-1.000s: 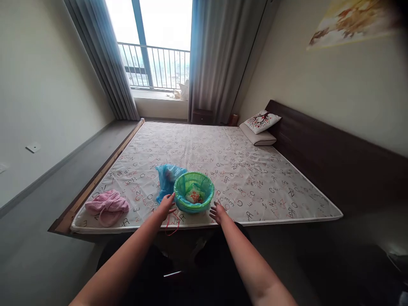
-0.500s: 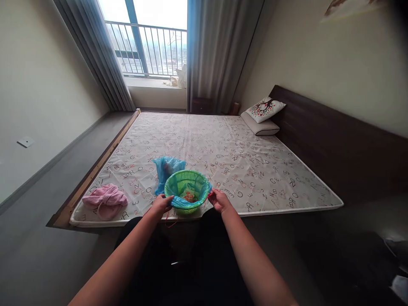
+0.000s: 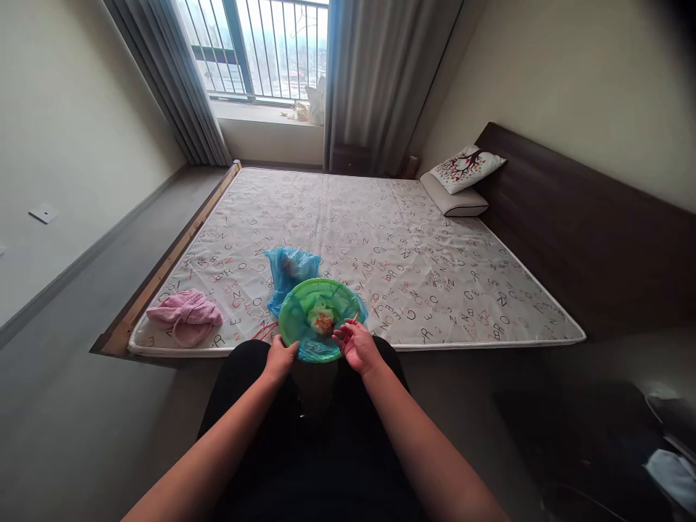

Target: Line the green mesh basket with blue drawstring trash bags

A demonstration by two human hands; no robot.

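Note:
A green mesh basket (image 3: 291, 304) lined with a blue plastic bag (image 3: 318, 352) stands tipped toward me at the mattress's front edge, between my knees. Crumpled pale and orange-red waste (image 3: 324, 321) lies inside. My left hand (image 3: 281, 359) is closed on the basket's near-left rim, thumb over the liner. At the right side of the opening, my right hand (image 3: 357, 346) is turned partly palm up with curled fingers, pinching what looks like a thin red drawstring (image 3: 355, 317). Another red string (image 3: 266, 331) trails left of the basket. Behind it lies a blue plastic bag part (image 3: 293, 267), a dark shape showing through.
A pink towel-like cloth (image 3: 188, 317) rests on the mattress (image 3: 370, 239) at left. Two pillows (image 3: 462, 177) lean by the dark headboard (image 3: 565, 196). Wooden bed frame edging (image 3: 179, 250) runs along the left. Beyond are curtains (image 3: 375, 80) and a railed window.
The basket has tipped toward me, showing more of its inside. My right hand has moved left, from outside the right rim to over the opening. The view has tilted down.

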